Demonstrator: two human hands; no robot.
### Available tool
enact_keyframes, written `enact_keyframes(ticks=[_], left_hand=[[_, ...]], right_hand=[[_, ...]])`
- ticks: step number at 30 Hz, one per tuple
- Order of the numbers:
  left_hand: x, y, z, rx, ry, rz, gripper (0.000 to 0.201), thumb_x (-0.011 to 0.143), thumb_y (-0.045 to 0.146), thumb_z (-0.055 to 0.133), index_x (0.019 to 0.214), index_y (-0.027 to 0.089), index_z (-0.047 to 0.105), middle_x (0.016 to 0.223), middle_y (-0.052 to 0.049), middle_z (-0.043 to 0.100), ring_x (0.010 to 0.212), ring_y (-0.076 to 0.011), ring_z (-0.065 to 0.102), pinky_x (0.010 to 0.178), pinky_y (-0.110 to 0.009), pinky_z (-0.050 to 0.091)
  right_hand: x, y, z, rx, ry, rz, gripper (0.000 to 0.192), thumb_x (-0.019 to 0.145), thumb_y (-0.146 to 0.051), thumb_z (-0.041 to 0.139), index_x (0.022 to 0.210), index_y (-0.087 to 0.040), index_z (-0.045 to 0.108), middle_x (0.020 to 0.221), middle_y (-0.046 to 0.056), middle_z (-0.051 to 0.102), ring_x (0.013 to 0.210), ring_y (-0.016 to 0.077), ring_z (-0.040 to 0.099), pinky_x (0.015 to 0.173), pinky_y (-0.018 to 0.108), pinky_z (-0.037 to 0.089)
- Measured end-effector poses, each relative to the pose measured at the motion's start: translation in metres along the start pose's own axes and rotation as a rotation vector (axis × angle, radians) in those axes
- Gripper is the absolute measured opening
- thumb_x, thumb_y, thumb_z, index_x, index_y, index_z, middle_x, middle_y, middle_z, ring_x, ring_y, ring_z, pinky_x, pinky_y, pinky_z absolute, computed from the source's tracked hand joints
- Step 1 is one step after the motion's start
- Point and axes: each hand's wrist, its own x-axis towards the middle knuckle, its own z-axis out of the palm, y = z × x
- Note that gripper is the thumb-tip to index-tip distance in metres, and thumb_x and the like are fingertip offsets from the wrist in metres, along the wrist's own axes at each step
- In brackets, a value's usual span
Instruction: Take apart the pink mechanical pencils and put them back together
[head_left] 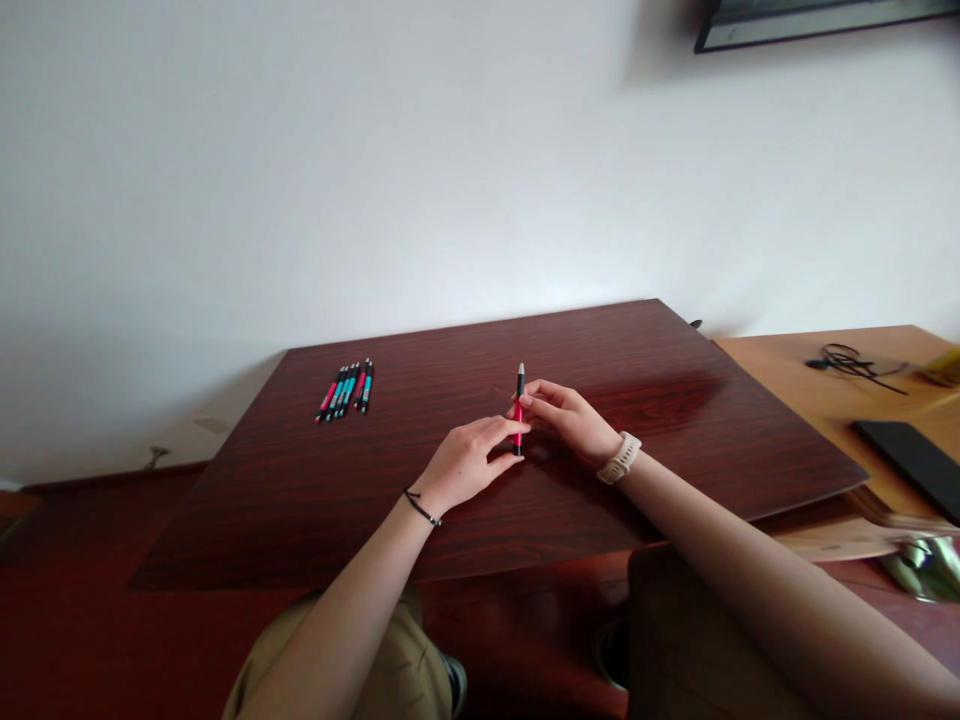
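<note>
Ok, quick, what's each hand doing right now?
Left hand: fingers pinched on the slim red-and-black pen, standing upright on the dark wooden table.
Right hand: closed on the same pen.

You have a slim pen [519,410] with a red-pink barrel and black ends, its upper tip pale. It stands nearly upright, its lower end on the dark wood surface [637,400] near the middle, pinched at the barrel between fingers of both your hands.

A row of pens [346,390] lies on the table [315,500], well left of the upright pen [519,405].
</note>
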Motion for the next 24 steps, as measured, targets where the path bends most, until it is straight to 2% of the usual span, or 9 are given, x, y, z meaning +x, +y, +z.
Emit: enact_keyframes(ticks=[5,10,12,15,18,21,24], left_hand=[[0.001,-0.002,0.004,0.043,-0.017,-0.019,0.033,0.096,0.025,0.075,0.127,0.029,0.063,0.114,-0.002,0.075,0.096,-0.0222,0.074,0.092,-0.037,0.058],[0.0,-0.003,0.005,0.065,-0.023,-0.004,0.028,0.097,0.025,0.074,0.122,0.028,0.062,0.112,-0.002,0.074,0.099,-0.0226,0.072,0.095,-0.038,0.057],[-0.001,-0.002,0.005,0.06,-0.039,-0.009,0.035,0.098,0.025,0.073,0.13,0.029,0.059,0.115,-0.003,0.073,0.101,-0.0223,0.072,0.095,-0.038,0.057],[-0.002,0.0,0.007,0.055,-0.078,-0.017,0.059,0.098,0.027,0.073,0.15,0.032,0.047,0.121,-0.004,0.07,0.103,-0.0222,0.071,0.094,-0.038,0.059],[-0.002,0.002,0.01,0.075,-0.096,-0.019,0.07,0.099,0.027,0.071,0.159,0.035,0.037,0.123,-0.004,0.07,0.104,-0.0221,0.071,0.095,-0.039,0.059],[-0.002,0.003,0.012,0.103,-0.097,0.006,0.064,0.102,0.027,0.068,0.159,0.035,0.039,0.12,-0.004,0.07,0.108,-0.0231,0.07,0.097,-0.041,0.058],[-0.001,0.003,0.013,0.128,-0.094,0.043,0.056,0.103,0.027,0.065,0.155,0.032,0.044,0.119,-0.005,0.07,0.11,-0.0243,0.069,0.098,-0.042,0.058]], right_hand=[[0.001,0.0,0.0,-0.047,0.001,0.009,0.037,0.086,-0.054,0.084,0.101,-0.022,0.071,0.097,0.003,0.077,0.087,0.0176,0.071,0.084,0.032,0.057],[0.001,0.003,-0.001,-0.072,-0.019,-0.006,0.037,0.084,-0.049,0.087,0.103,-0.022,0.071,0.098,0.002,0.078,0.088,0.0171,0.071,0.085,0.031,0.056],[0.002,0.003,-0.002,-0.086,-0.01,-0.015,0.037,0.085,-0.05,0.085,0.104,-0.022,0.071,0.098,0.003,0.079,0.087,0.0173,0.072,0.084,0.031,0.056],[0.004,0.001,-0.008,-0.103,0.023,-0.04,0.038,0.088,-0.052,0.082,0.109,-0.022,0.072,0.099,0.004,0.08,0.089,0.0187,0.073,0.084,0.033,0.057],[0.008,-0.007,-0.023,-0.182,0.097,-0.092,0.04,0.089,-0.052,0.08,0.114,-0.022,0.074,0.101,0.006,0.082,0.092,0.0207,0.074,0.089,0.035,0.057],[0.013,-0.017,-0.048,-0.319,0.199,-0.123,0.042,0.09,-0.054,0.078,0.116,-0.021,0.076,0.101,0.007,0.082,0.091,0.0216,0.073,0.087,0.036,0.058],[0.015,-0.022,-0.077,-0.444,0.3,-0.138,0.047,0.091,-0.058,0.074,0.119,-0.019,0.074,0.1,0.009,0.081,0.085,0.0214,0.071,0.078,0.035,0.057]])
